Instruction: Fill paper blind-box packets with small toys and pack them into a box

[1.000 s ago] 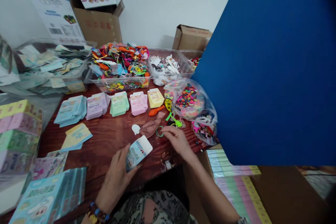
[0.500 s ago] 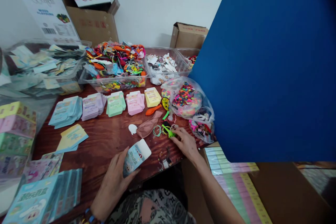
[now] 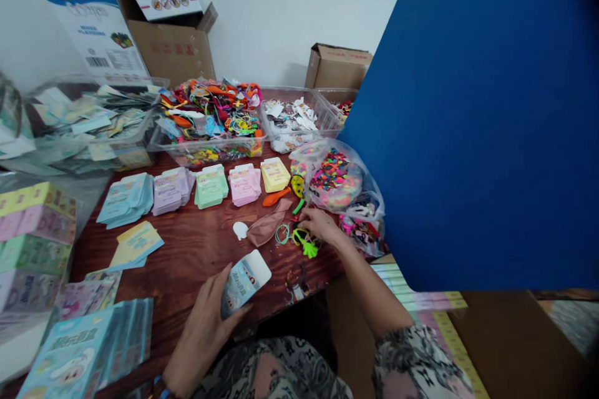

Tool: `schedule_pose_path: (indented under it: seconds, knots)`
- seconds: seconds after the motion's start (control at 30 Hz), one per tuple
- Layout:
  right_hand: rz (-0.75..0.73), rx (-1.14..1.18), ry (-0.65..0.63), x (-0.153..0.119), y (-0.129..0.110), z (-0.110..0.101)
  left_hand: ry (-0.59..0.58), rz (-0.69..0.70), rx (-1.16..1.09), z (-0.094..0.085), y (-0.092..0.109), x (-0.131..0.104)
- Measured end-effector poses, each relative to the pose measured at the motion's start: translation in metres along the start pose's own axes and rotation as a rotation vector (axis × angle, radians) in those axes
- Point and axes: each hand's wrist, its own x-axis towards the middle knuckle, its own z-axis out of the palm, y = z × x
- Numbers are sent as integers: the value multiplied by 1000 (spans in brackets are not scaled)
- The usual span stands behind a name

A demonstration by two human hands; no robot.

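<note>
My left hand [image 3: 206,318] is wrapped round a small light-blue printed box [image 3: 242,283], tilted, with its white top flap up. My right hand [image 3: 322,225] reaches down among little items beside the plastic bags, its fingers pinched; whatever lies between them is hidden. Just below it rests a bright green hand-shaped sticky toy [image 3: 309,247]. A pale green ring of cord [image 3: 282,234], a brownish-pink balloon [image 3: 269,224] and a white round card [image 3: 240,230] lie to its left. Farther back are an orange balloon [image 3: 276,197] and a yellow toy [image 3: 297,186].
Stacks of coloured cards [image 3: 211,187] line the table, before clear bins of trinkets [image 3: 210,118] and papers [image 3: 93,118]. Clear bags of colourful bits [image 3: 334,174] sit at right, near a large blue panel [image 3: 468,124]. Blue packets [image 3: 70,349] and stacked boxes [image 3: 37,230] stand at left.
My right hand has let go of the green sticky toy and moved slightly up to small items beyond it. The toy now lies spread on the table. My left hand keeps the box.
</note>
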Motion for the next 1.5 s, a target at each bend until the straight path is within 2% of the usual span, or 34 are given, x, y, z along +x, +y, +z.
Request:
schedule_pose_path:
  seconds: [0.13, 0.3, 0.43, 0.63, 0.73, 0.83, 1.0, 1.1, 1.23, 1.33, 1.5]
  knots:
    - [-44, 86, -3, -9, 8, 2, -12, -17, -17, 1, 1, 2]
    - [-125, 123, 121, -24, -1, -7, 0, 8, -57, 3, 17, 11]
    - [-153, 108, 178, -25, -6, -7, 12, 10, -66, 1, 22, 12]
    - [-180, 117, 53, -19, 4, 14, 23, -25, -72, -1, 18, 7]
    - [-182, 122, 0, -22, 1, 20, 16, -20, -75, -3, 19, 7]
    - [-234, 114, -11, -33, -15, 14, 2, -21, -79, -4, 20, 6]
    - [-443, 102, -21, -55, -36, -6, 5, -29, -91, -4, 21, 4]
    - [-432, 144, 23, -64, -32, -7, -3, -32, -104, -3, 22, 3]
    - [-378, 345, 130, -71, -24, 6, -21, -47, -127, -3, 24, 4]
    - [-322, 462, 205, -77, -29, 14, -34, -53, -136, -4, 23, 5]
    - [-369, 530, 89, -89, -61, 12, -43, -48, -106, -6, 16, 5]
